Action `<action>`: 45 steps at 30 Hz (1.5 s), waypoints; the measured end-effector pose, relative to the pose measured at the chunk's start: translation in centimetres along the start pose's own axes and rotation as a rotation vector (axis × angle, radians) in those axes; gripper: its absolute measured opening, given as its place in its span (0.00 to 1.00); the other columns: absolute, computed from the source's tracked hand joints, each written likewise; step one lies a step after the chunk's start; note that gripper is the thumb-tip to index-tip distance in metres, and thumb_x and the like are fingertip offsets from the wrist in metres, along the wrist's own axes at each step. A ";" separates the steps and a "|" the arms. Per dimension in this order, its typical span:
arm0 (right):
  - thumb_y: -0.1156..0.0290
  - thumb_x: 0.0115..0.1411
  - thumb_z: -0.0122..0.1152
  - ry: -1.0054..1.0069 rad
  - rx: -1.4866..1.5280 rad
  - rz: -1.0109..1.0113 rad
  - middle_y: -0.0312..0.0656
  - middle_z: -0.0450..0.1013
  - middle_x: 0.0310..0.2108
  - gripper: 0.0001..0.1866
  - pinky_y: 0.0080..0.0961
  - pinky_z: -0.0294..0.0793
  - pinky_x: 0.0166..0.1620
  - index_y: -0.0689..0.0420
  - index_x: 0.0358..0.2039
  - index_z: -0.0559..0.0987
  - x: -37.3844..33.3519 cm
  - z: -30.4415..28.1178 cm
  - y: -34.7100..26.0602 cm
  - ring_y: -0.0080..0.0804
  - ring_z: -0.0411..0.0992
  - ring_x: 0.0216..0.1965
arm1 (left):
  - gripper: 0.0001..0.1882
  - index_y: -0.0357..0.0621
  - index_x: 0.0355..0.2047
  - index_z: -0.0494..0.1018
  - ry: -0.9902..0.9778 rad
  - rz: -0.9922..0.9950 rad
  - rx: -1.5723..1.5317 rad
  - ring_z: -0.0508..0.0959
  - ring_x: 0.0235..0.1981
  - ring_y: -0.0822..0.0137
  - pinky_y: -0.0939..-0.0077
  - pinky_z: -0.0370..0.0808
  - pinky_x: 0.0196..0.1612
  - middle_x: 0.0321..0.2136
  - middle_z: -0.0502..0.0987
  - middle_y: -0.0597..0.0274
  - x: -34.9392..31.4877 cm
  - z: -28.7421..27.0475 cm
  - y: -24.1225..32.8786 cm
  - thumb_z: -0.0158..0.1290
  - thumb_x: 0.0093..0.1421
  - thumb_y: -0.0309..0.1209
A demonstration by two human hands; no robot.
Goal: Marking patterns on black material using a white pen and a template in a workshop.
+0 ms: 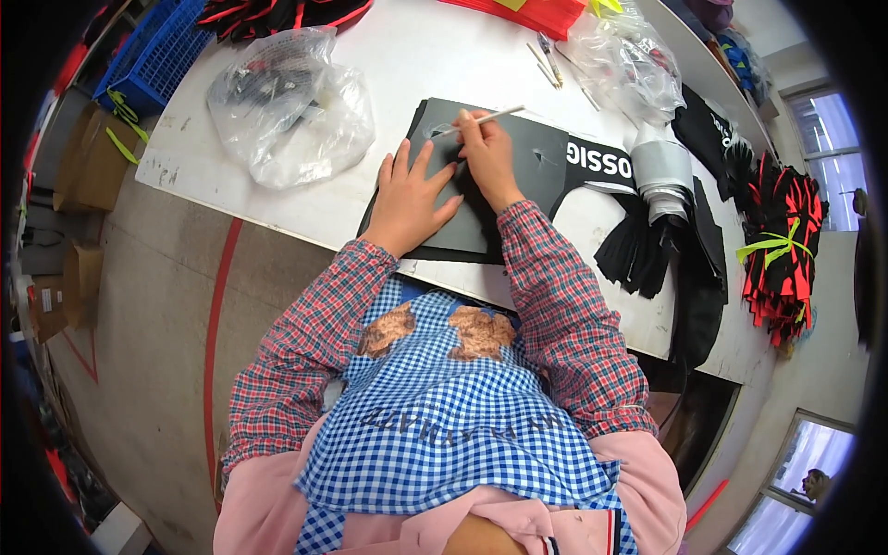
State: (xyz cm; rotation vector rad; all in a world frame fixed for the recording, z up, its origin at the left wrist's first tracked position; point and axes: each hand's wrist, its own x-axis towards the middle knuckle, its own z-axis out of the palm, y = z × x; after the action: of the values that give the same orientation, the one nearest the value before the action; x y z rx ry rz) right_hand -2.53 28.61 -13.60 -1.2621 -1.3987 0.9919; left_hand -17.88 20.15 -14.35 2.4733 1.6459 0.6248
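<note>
A dark grey flat sheet (pixel 467 222) with small cut-outs lies over black pieces at the table's near edge. My left hand (pixel 407 202) rests on the sheet with its fingers spread and nothing in them. In my right hand (pixel 487 159) a thin white marking pencil (pixel 499 113) is pinched, its lower end close to a cut-out near the sheet's upper left. From under the sheet's right side a black strip with white lettering (pixel 599 165) sticks out. Whether the pencil's tip touches the sheet I cannot tell.
On the white table (pixel 314 208) a clear plastic bag (pixel 287 106) lies to the left. Black strips bundled in a silver wrap (pixel 662 171) sit to the right, near a red-and-black bundle (pixel 782 245). Several pencils (pixel 548 63) lie farther back. A blue crate (pixel 153 60) stands at far left.
</note>
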 end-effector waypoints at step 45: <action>0.66 0.66 0.61 -0.539 -0.838 -0.439 0.44 0.76 0.42 0.12 0.33 0.81 0.41 0.58 0.46 0.81 -12.5 -8.7 -2.3 0.40 0.78 0.42 | 0.25 0.33 0.43 0.77 0.468 -0.314 -0.724 0.60 0.24 0.81 0.79 0.61 0.26 0.20 0.64 0.73 -4.1 -6.6 -3.4 0.45 0.76 0.47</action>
State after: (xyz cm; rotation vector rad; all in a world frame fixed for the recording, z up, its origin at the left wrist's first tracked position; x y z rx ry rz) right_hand 5.41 15.63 -11.37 -1.1870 -2.5528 0.4357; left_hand -24.69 16.92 -10.51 1.5941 1.5013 1.5024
